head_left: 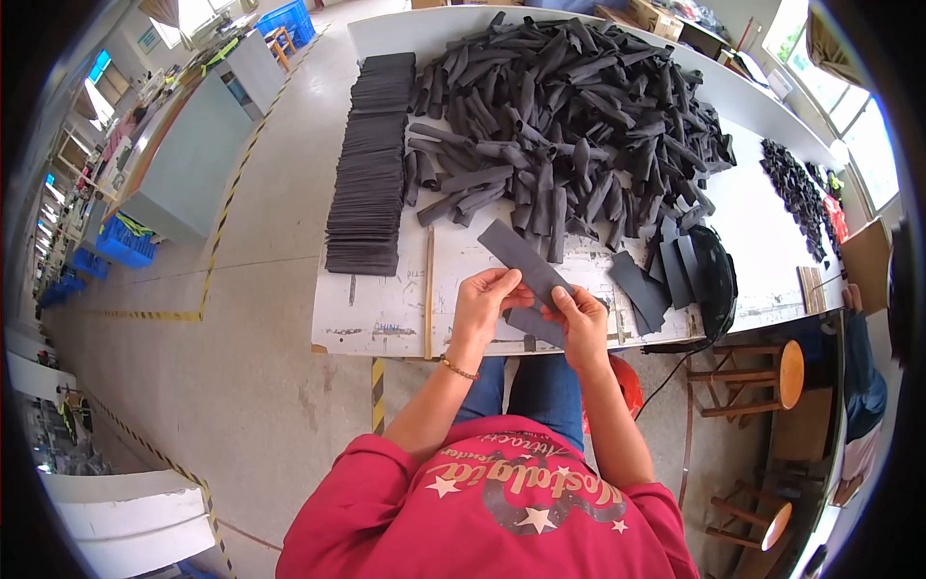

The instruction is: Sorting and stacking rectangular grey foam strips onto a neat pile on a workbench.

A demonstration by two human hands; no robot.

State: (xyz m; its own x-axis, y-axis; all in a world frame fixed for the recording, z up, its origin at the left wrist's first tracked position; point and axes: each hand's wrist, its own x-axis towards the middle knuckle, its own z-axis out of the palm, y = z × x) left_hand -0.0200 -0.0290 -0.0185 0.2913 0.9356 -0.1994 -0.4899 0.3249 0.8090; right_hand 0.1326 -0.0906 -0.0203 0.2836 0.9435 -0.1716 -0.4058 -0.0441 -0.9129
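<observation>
My left fingers and right fingers were both clamped on one flat dark strip, thumbs uppermost. The strip was held above the near edge of the worktop, its free end slanting away beyond my left fingers. A second dark strip showed directly beneath my fingers; I could not tell whether it touched the first.

Containers were located as follows. A red container stood below my right fingers, beneath the worktop edge; its contents were hidden. A blue crate lay well to the left of my fingers, on the floor, with something yellow-green at its top. A blue bin stood far ahead and left; its contents could not be made out. A cardboard box was well to the right.

Uncontained stock lay on the worktop: a long stack of dark pieces ahead and left of my fingers, a heap of rolled dark pieces straight ahead, and loose flat strips just right.
</observation>
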